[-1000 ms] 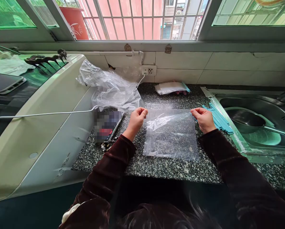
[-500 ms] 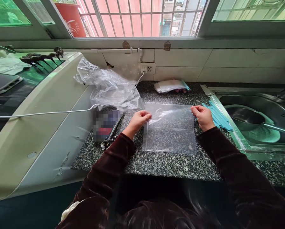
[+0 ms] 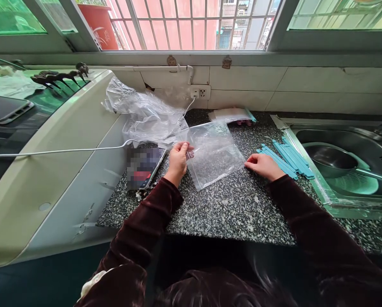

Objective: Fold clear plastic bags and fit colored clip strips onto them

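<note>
A clear plastic bag (image 3: 211, 153) lies tilted on the speckled granite counter (image 3: 229, 209). My left hand (image 3: 178, 160) pinches the bag's left edge and lifts that side a little. My right hand (image 3: 263, 165) has nothing in it and rests flat on the counter, just right of the bag's lower corner and next to a row of blue sealing sticks (image 3: 285, 157). Both arms wear dark red velvet sleeves.
A phone (image 3: 145, 167) on a white cable lies left of my left hand. Crumpled clear plastic (image 3: 142, 113) sits behind it. A stack of bags (image 3: 231, 115) lies by the wall. A steel sink (image 3: 344, 162) with a pot and green strainer is at right; a white appliance at left.
My right hand let go of the bag's top right corner and dropped to the counter. My left hand pulled the bag left and back, turning it askew.
</note>
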{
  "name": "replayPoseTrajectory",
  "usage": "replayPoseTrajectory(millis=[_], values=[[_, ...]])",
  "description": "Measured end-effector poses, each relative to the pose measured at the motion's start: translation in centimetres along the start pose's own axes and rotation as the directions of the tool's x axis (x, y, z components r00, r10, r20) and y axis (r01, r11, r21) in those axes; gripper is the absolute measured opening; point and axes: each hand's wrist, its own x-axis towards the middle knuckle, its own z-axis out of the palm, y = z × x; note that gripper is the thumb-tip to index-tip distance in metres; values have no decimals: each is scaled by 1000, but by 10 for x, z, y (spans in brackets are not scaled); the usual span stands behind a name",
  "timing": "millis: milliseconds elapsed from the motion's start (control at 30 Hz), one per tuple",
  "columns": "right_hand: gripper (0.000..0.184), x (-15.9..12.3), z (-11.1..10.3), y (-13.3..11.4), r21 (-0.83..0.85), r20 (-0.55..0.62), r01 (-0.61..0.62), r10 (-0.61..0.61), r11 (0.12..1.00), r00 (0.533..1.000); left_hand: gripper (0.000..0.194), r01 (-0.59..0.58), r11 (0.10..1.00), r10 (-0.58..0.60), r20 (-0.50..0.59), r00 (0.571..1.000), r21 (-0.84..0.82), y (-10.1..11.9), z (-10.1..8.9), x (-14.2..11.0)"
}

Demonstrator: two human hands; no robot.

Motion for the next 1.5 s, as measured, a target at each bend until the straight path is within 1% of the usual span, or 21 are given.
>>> replayPoseTrajectory(millis=[100, 167, 233, 333, 400, 500, 567, 633, 700, 733, 767, 800, 867, 933, 1067, 1167, 1233, 1300, 1367, 1433, 1500], values=[[14, -5, 4, -6, -192, -87, 23, -40, 981, 995, 15, -41, 998, 42, -27, 999, 38, -1, -1, 0], [13, -8, 8, -10, -236, -138, 123, -158, 964, 978, 10, -50, 996, 52, -32, 998, 68, 0, -2, 1], [15, -12, 13, -12, -240, -128, 293, -329, 926, 936, 7, -35, 994, 37, -17, 999, 107, 2, -2, 0], [14, -15, 21, -11, -281, -35, 496, -525, 822, 850, 6, -25, 991, 26, -6, 1000, 131, 6, -3, 0], [14, -15, 24, -8, -345, -20, 543, -584, 766, 811, 5, -23, 995, 24, -13, 1000, 101, 8, -3, 0], [18, -14, 22, -7, -400, -116, 565, -651, 722, 750, 4, 14, 1000, -14, -20, 1000, 19, 10, -1, -2], [23, -17, 19, -10, -395, -201, 616, -719, 681, 666, 6, 61, 998, -62, -19, 998, -29, 10, 1, -4], [33, -22, 16, -18, -381, -255, 710, -805, 593, 535, 8, 97, 993, -98, -15, 995, -65, 10, 4, -6], [41, -28, 16, -28, -385, -278, 792, -878, 474, 390, 11, 115, 989, -116, -6, 993, -90, 10, 6, -9], [42, -32, 16, -33, -397, -284, 813, -900, 426, 332, 12, 122, 988, -122, -1, 992, -99, 9, 8, -11], [41, -35, 17, -38, -414, -287, 823, -914, 389, 288, 12, 128, 986, -128, 5, 992, -105, 9, 9, -13], [36, -38, 19, -42, -434, -288, 822, -922, 368, 261, 13, 137, 985, -136, 14, 991, -108, 8, 10, -14], [19, -43, 22, -48, -478, -286, 803, -927, 356, 241, 13, 153, 983, -150, 39, 988, -102, 7, 12, -17], [8, -46, 24, -50, -510, -294, 779, -925, 364, 240, 14, 161, 983, -156, 65, 986, -84, 6, 13, -19], [15, -45, 19, -45, -504, -358, 757, -899, 415, 254, 18, 98, 995, -96, 54, 994, -34, 5, 10, -18], [16, -41, 12, -37, -431, -433, 763, -852, 481, 293, 28, -19, 1000, 18, 52, 998, 19, 4, 4, -12], [17, -39, 7, -31, -373, -474, 767, -818, 522, 326, 39, -126, 990, 119, 102, 988, 63, 3, 0, -8], [18, -36, 3, -26, -335, -503, 760, -787, 557, 356, 45, -245, 961, 218, 194, 956, 130, 1, -4, -4], [19, -34, -1, -20, -318, -535, 746, -760, 586, 369, 48, -350, 914, 282, 302, 911, 204, 0, -8, -2], [19, -32, -4, -16, -315, -566, 732, -739, 604, 366, 50, -434, 866, 325, 381, 865, 247, -2, -11, 0], [18, -30, -7, -14, -318, -589, 721, -724, 616, 359, 52, -500, 828, 367, 428, 826, 253, -2, -12, 0]])
